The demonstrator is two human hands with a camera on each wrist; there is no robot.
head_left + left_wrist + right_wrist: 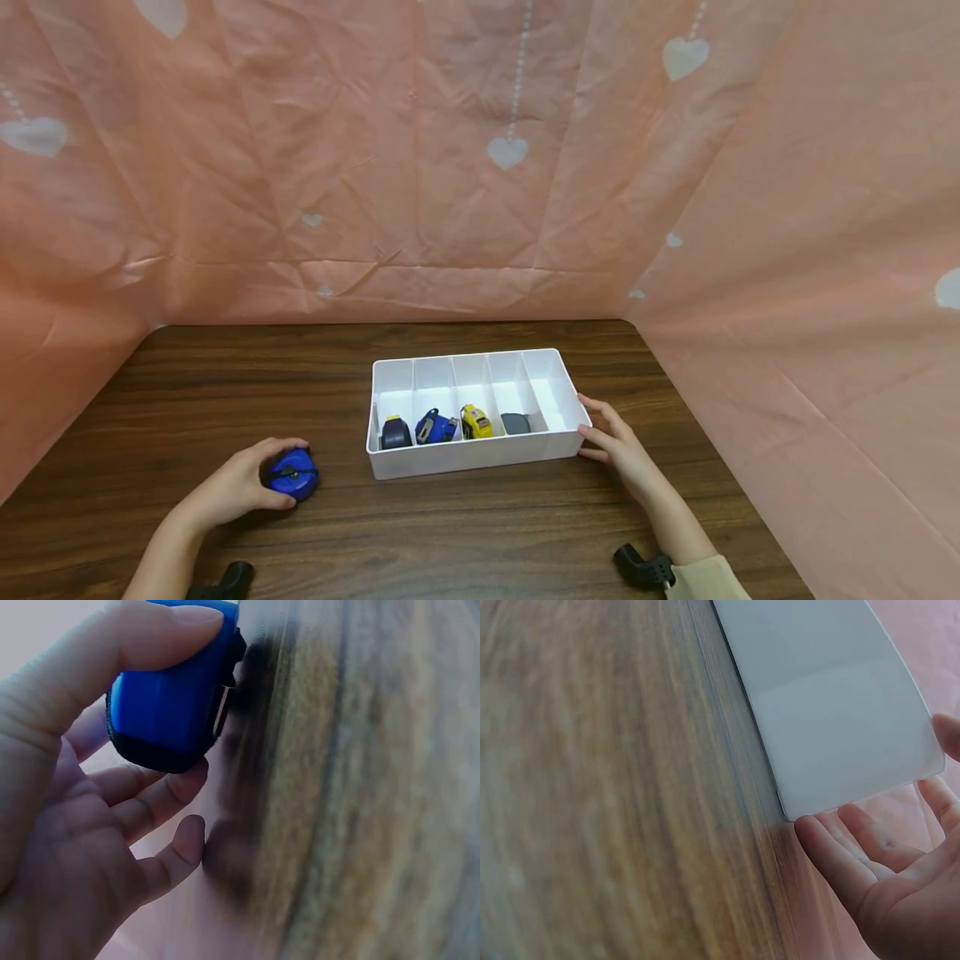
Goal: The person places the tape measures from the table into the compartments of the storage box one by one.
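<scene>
Blue tape measure (pixel 294 474) sits on the wooden bench (pixel 465 525), well left of the white tray (pixel 480 457), and the left hand (pixel 232 492) holds it: the thumb lies over its top and the fingers curl round its side. In the left wrist view the tape measure (pixel 169 694) is pinched between the thumb and the fingers (pixel 161 796) of the left hand (pixel 67 825), close to the wood grain of the bench (pixel 360 787).

The right hand (pixel 618 446) rests against the right end of the tray, fingers fairly straight and touching the wall near its front corner. The right wrist view shows that hand (pixel 900 877) loosely spread, its fingertips (pixel 814 832) at the corner of the tray (pixel 832 705), gripping nothing.

The tray has five compartments side by side. Counting from the left, they hold a dark blue tape measure (pixel 395 433), a blue one (pixel 435 427), a yellow one (pixel 476 422) and a grey one (pixel 515 423), all at the near end. Pink cloth with white hearts (pixel 507 152) hangs behind and at both sides.
</scene>
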